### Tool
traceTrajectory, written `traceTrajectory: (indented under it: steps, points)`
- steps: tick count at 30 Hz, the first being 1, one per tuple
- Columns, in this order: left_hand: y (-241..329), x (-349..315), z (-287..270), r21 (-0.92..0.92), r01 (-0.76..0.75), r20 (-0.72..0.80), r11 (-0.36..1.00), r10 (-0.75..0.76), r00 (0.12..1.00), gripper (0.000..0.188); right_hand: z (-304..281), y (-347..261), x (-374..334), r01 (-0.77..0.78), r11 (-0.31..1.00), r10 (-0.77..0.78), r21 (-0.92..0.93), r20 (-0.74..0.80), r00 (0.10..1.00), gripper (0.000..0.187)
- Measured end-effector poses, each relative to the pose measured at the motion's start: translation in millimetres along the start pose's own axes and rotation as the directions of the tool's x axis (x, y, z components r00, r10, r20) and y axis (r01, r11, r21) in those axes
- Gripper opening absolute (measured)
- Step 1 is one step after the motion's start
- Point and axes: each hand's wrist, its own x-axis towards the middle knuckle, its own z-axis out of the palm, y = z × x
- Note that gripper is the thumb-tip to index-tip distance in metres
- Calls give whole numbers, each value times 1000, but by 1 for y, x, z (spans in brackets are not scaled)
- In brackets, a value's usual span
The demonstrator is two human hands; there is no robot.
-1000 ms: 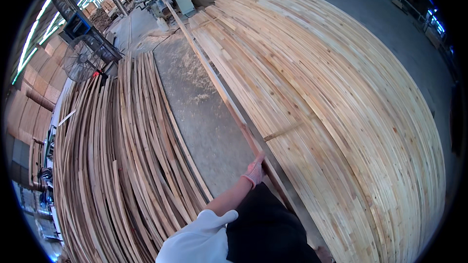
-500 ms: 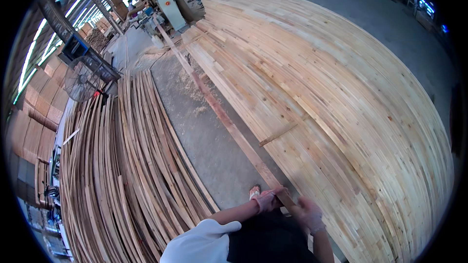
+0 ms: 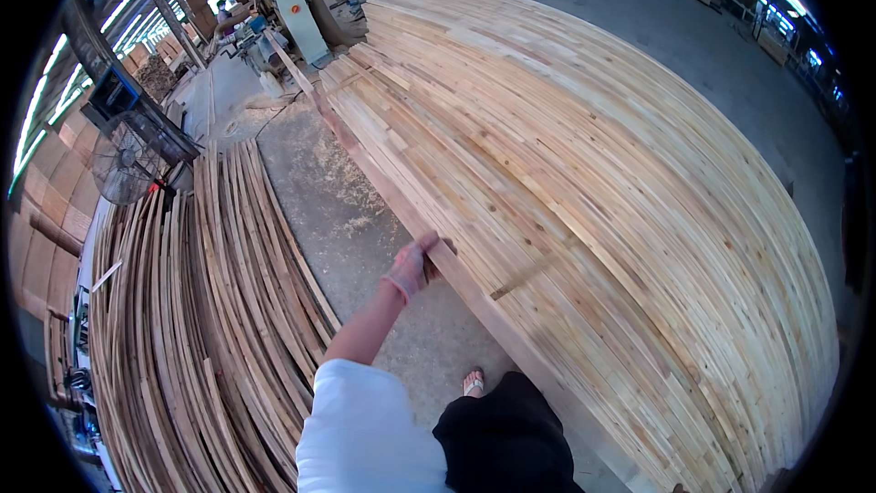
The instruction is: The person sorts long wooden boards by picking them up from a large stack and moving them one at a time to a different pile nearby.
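My left hand (image 3: 415, 267), in a pinkish work glove, is closed around a long wooden strip (image 3: 491, 313), the thumb side over its upper face. The strip runs from the machine at the far left down to the lower right edge of the picture. It lies along the left side of a wide layer of pale jointed boards (image 3: 630, 219), partly over its border. Whether it rests on them or hangs just above, I cannot tell. My right hand does not show; the near end of the strip leaves the picture at the bottom.
Several rough wood strips (image 3: 219, 310) lie in a long pile on my left. A standing fan (image 3: 128, 160) is behind them. Beyond is a machine with a pale cabinet (image 3: 299, 23), with sawdust (image 3: 342, 173) on the floor. A short crosspiece (image 3: 525, 278) lies on the boards.
My left hand has moved forward along the strip, arm stretched out. The strip has shifted right, against the boards' edge. My right hand has gone out of the picture.
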Motion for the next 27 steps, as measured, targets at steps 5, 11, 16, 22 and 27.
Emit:
traceTrajectory:
  steps: [5,11,16,22,27]
  points:
    - [94,84,-42,-97,-167,-240,981,140,961,30,18,-143,-35,190,947,-154,257,-154,976,59]
    - [104,140,-106,-334,-262,-156,905,221,963,38,57,-237,-18,390,916,-324,89,-408,854,42]
    - [-58,120,-64,-221,217,270,951,-154,951,45,86,-348,-11,524,850,-486,-43,-447,751,41]
    - [-131,-40,58,520,359,611,775,-631,478,29,85,-466,-44,779,609,-758,149,-178,627,37]
    - [-157,-37,49,428,-211,811,879,-270,519,28,112,-463,-8,934,343,-918,98,-173,355,43]
